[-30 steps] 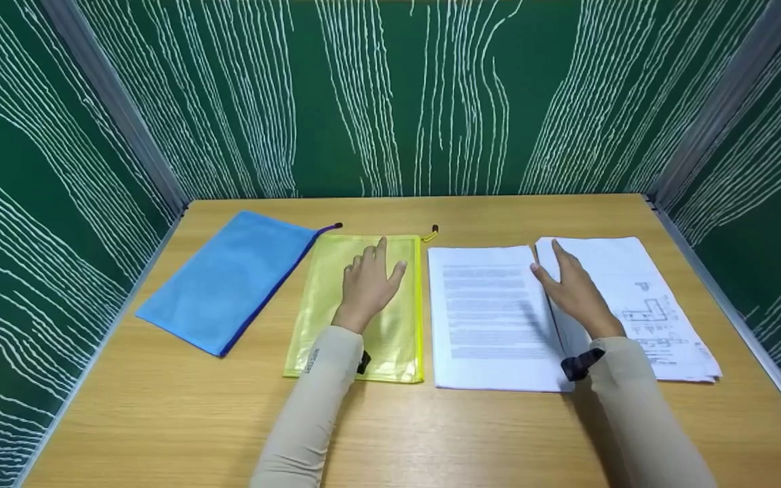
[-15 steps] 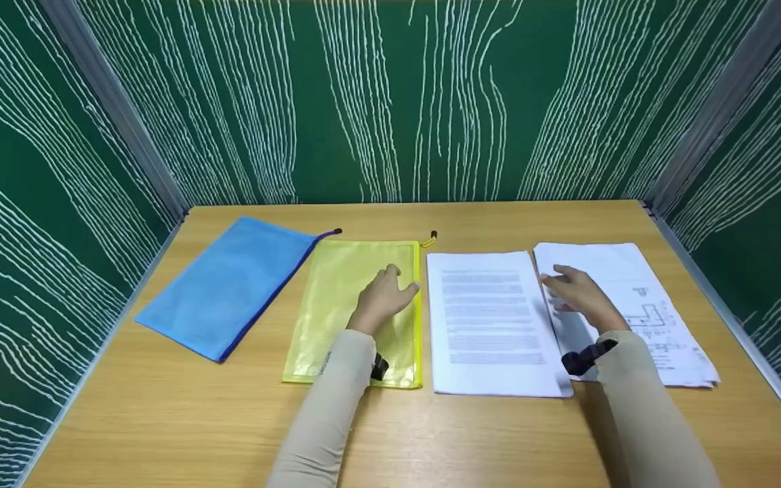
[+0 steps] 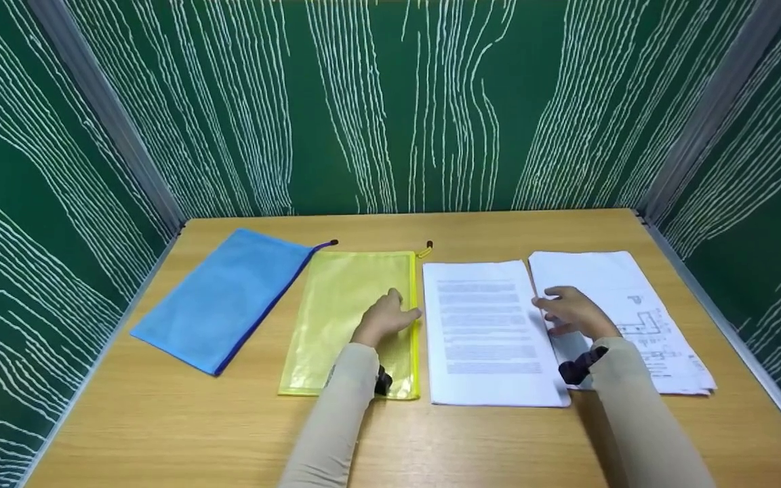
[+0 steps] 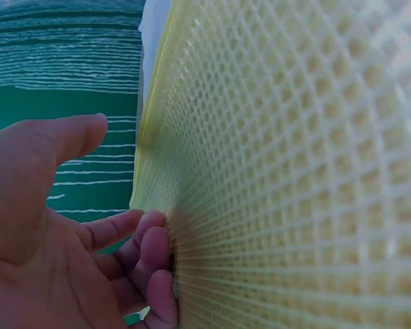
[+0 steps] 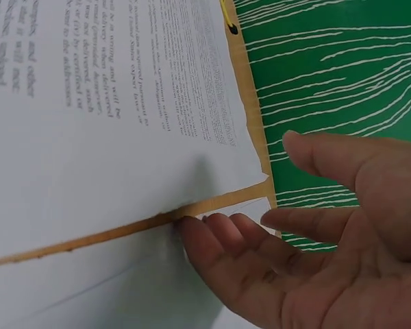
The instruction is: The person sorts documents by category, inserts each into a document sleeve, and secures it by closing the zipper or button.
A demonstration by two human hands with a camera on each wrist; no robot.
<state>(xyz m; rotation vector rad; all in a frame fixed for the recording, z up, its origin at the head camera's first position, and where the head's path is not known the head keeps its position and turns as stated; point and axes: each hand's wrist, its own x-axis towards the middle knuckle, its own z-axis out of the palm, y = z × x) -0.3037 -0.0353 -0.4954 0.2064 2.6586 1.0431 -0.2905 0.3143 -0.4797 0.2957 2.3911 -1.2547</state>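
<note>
My left hand (image 3: pixel 385 318) is over the yellow mesh zip pouch (image 3: pixel 336 291), its fingers loosely bent and the thumb held apart. In the left wrist view the fingertips (image 4: pixel 161 295) come right up to the mesh, and nothing lies between thumb and fingers. My right hand (image 3: pixel 577 312) hovers by the gap between a stack of printed text sheets (image 3: pixel 489 318) and a stack of sheets with line drawings (image 3: pixel 662 359). Its fingers curve loosely and hold nothing; in the right wrist view the fingertips (image 5: pixel 192 226) overlap the near edge of the drawing stack.
A blue zip pouch (image 3: pixel 228 298) lies slanted at the left, its purple pull cord touching the yellow pouch's top corner. Everything rests on a wooden table (image 3: pixel 214 434), enclosed by green panels (image 3: pixel 458 102) with white wavy lines. Both wrists carry black cameras.
Both hands have gone from spread, straight fingers to loosely bent ones. The left hand has drawn a little right and nearer the body. Pouches and paper stacks keep their places; the head view has tilted slightly.
</note>
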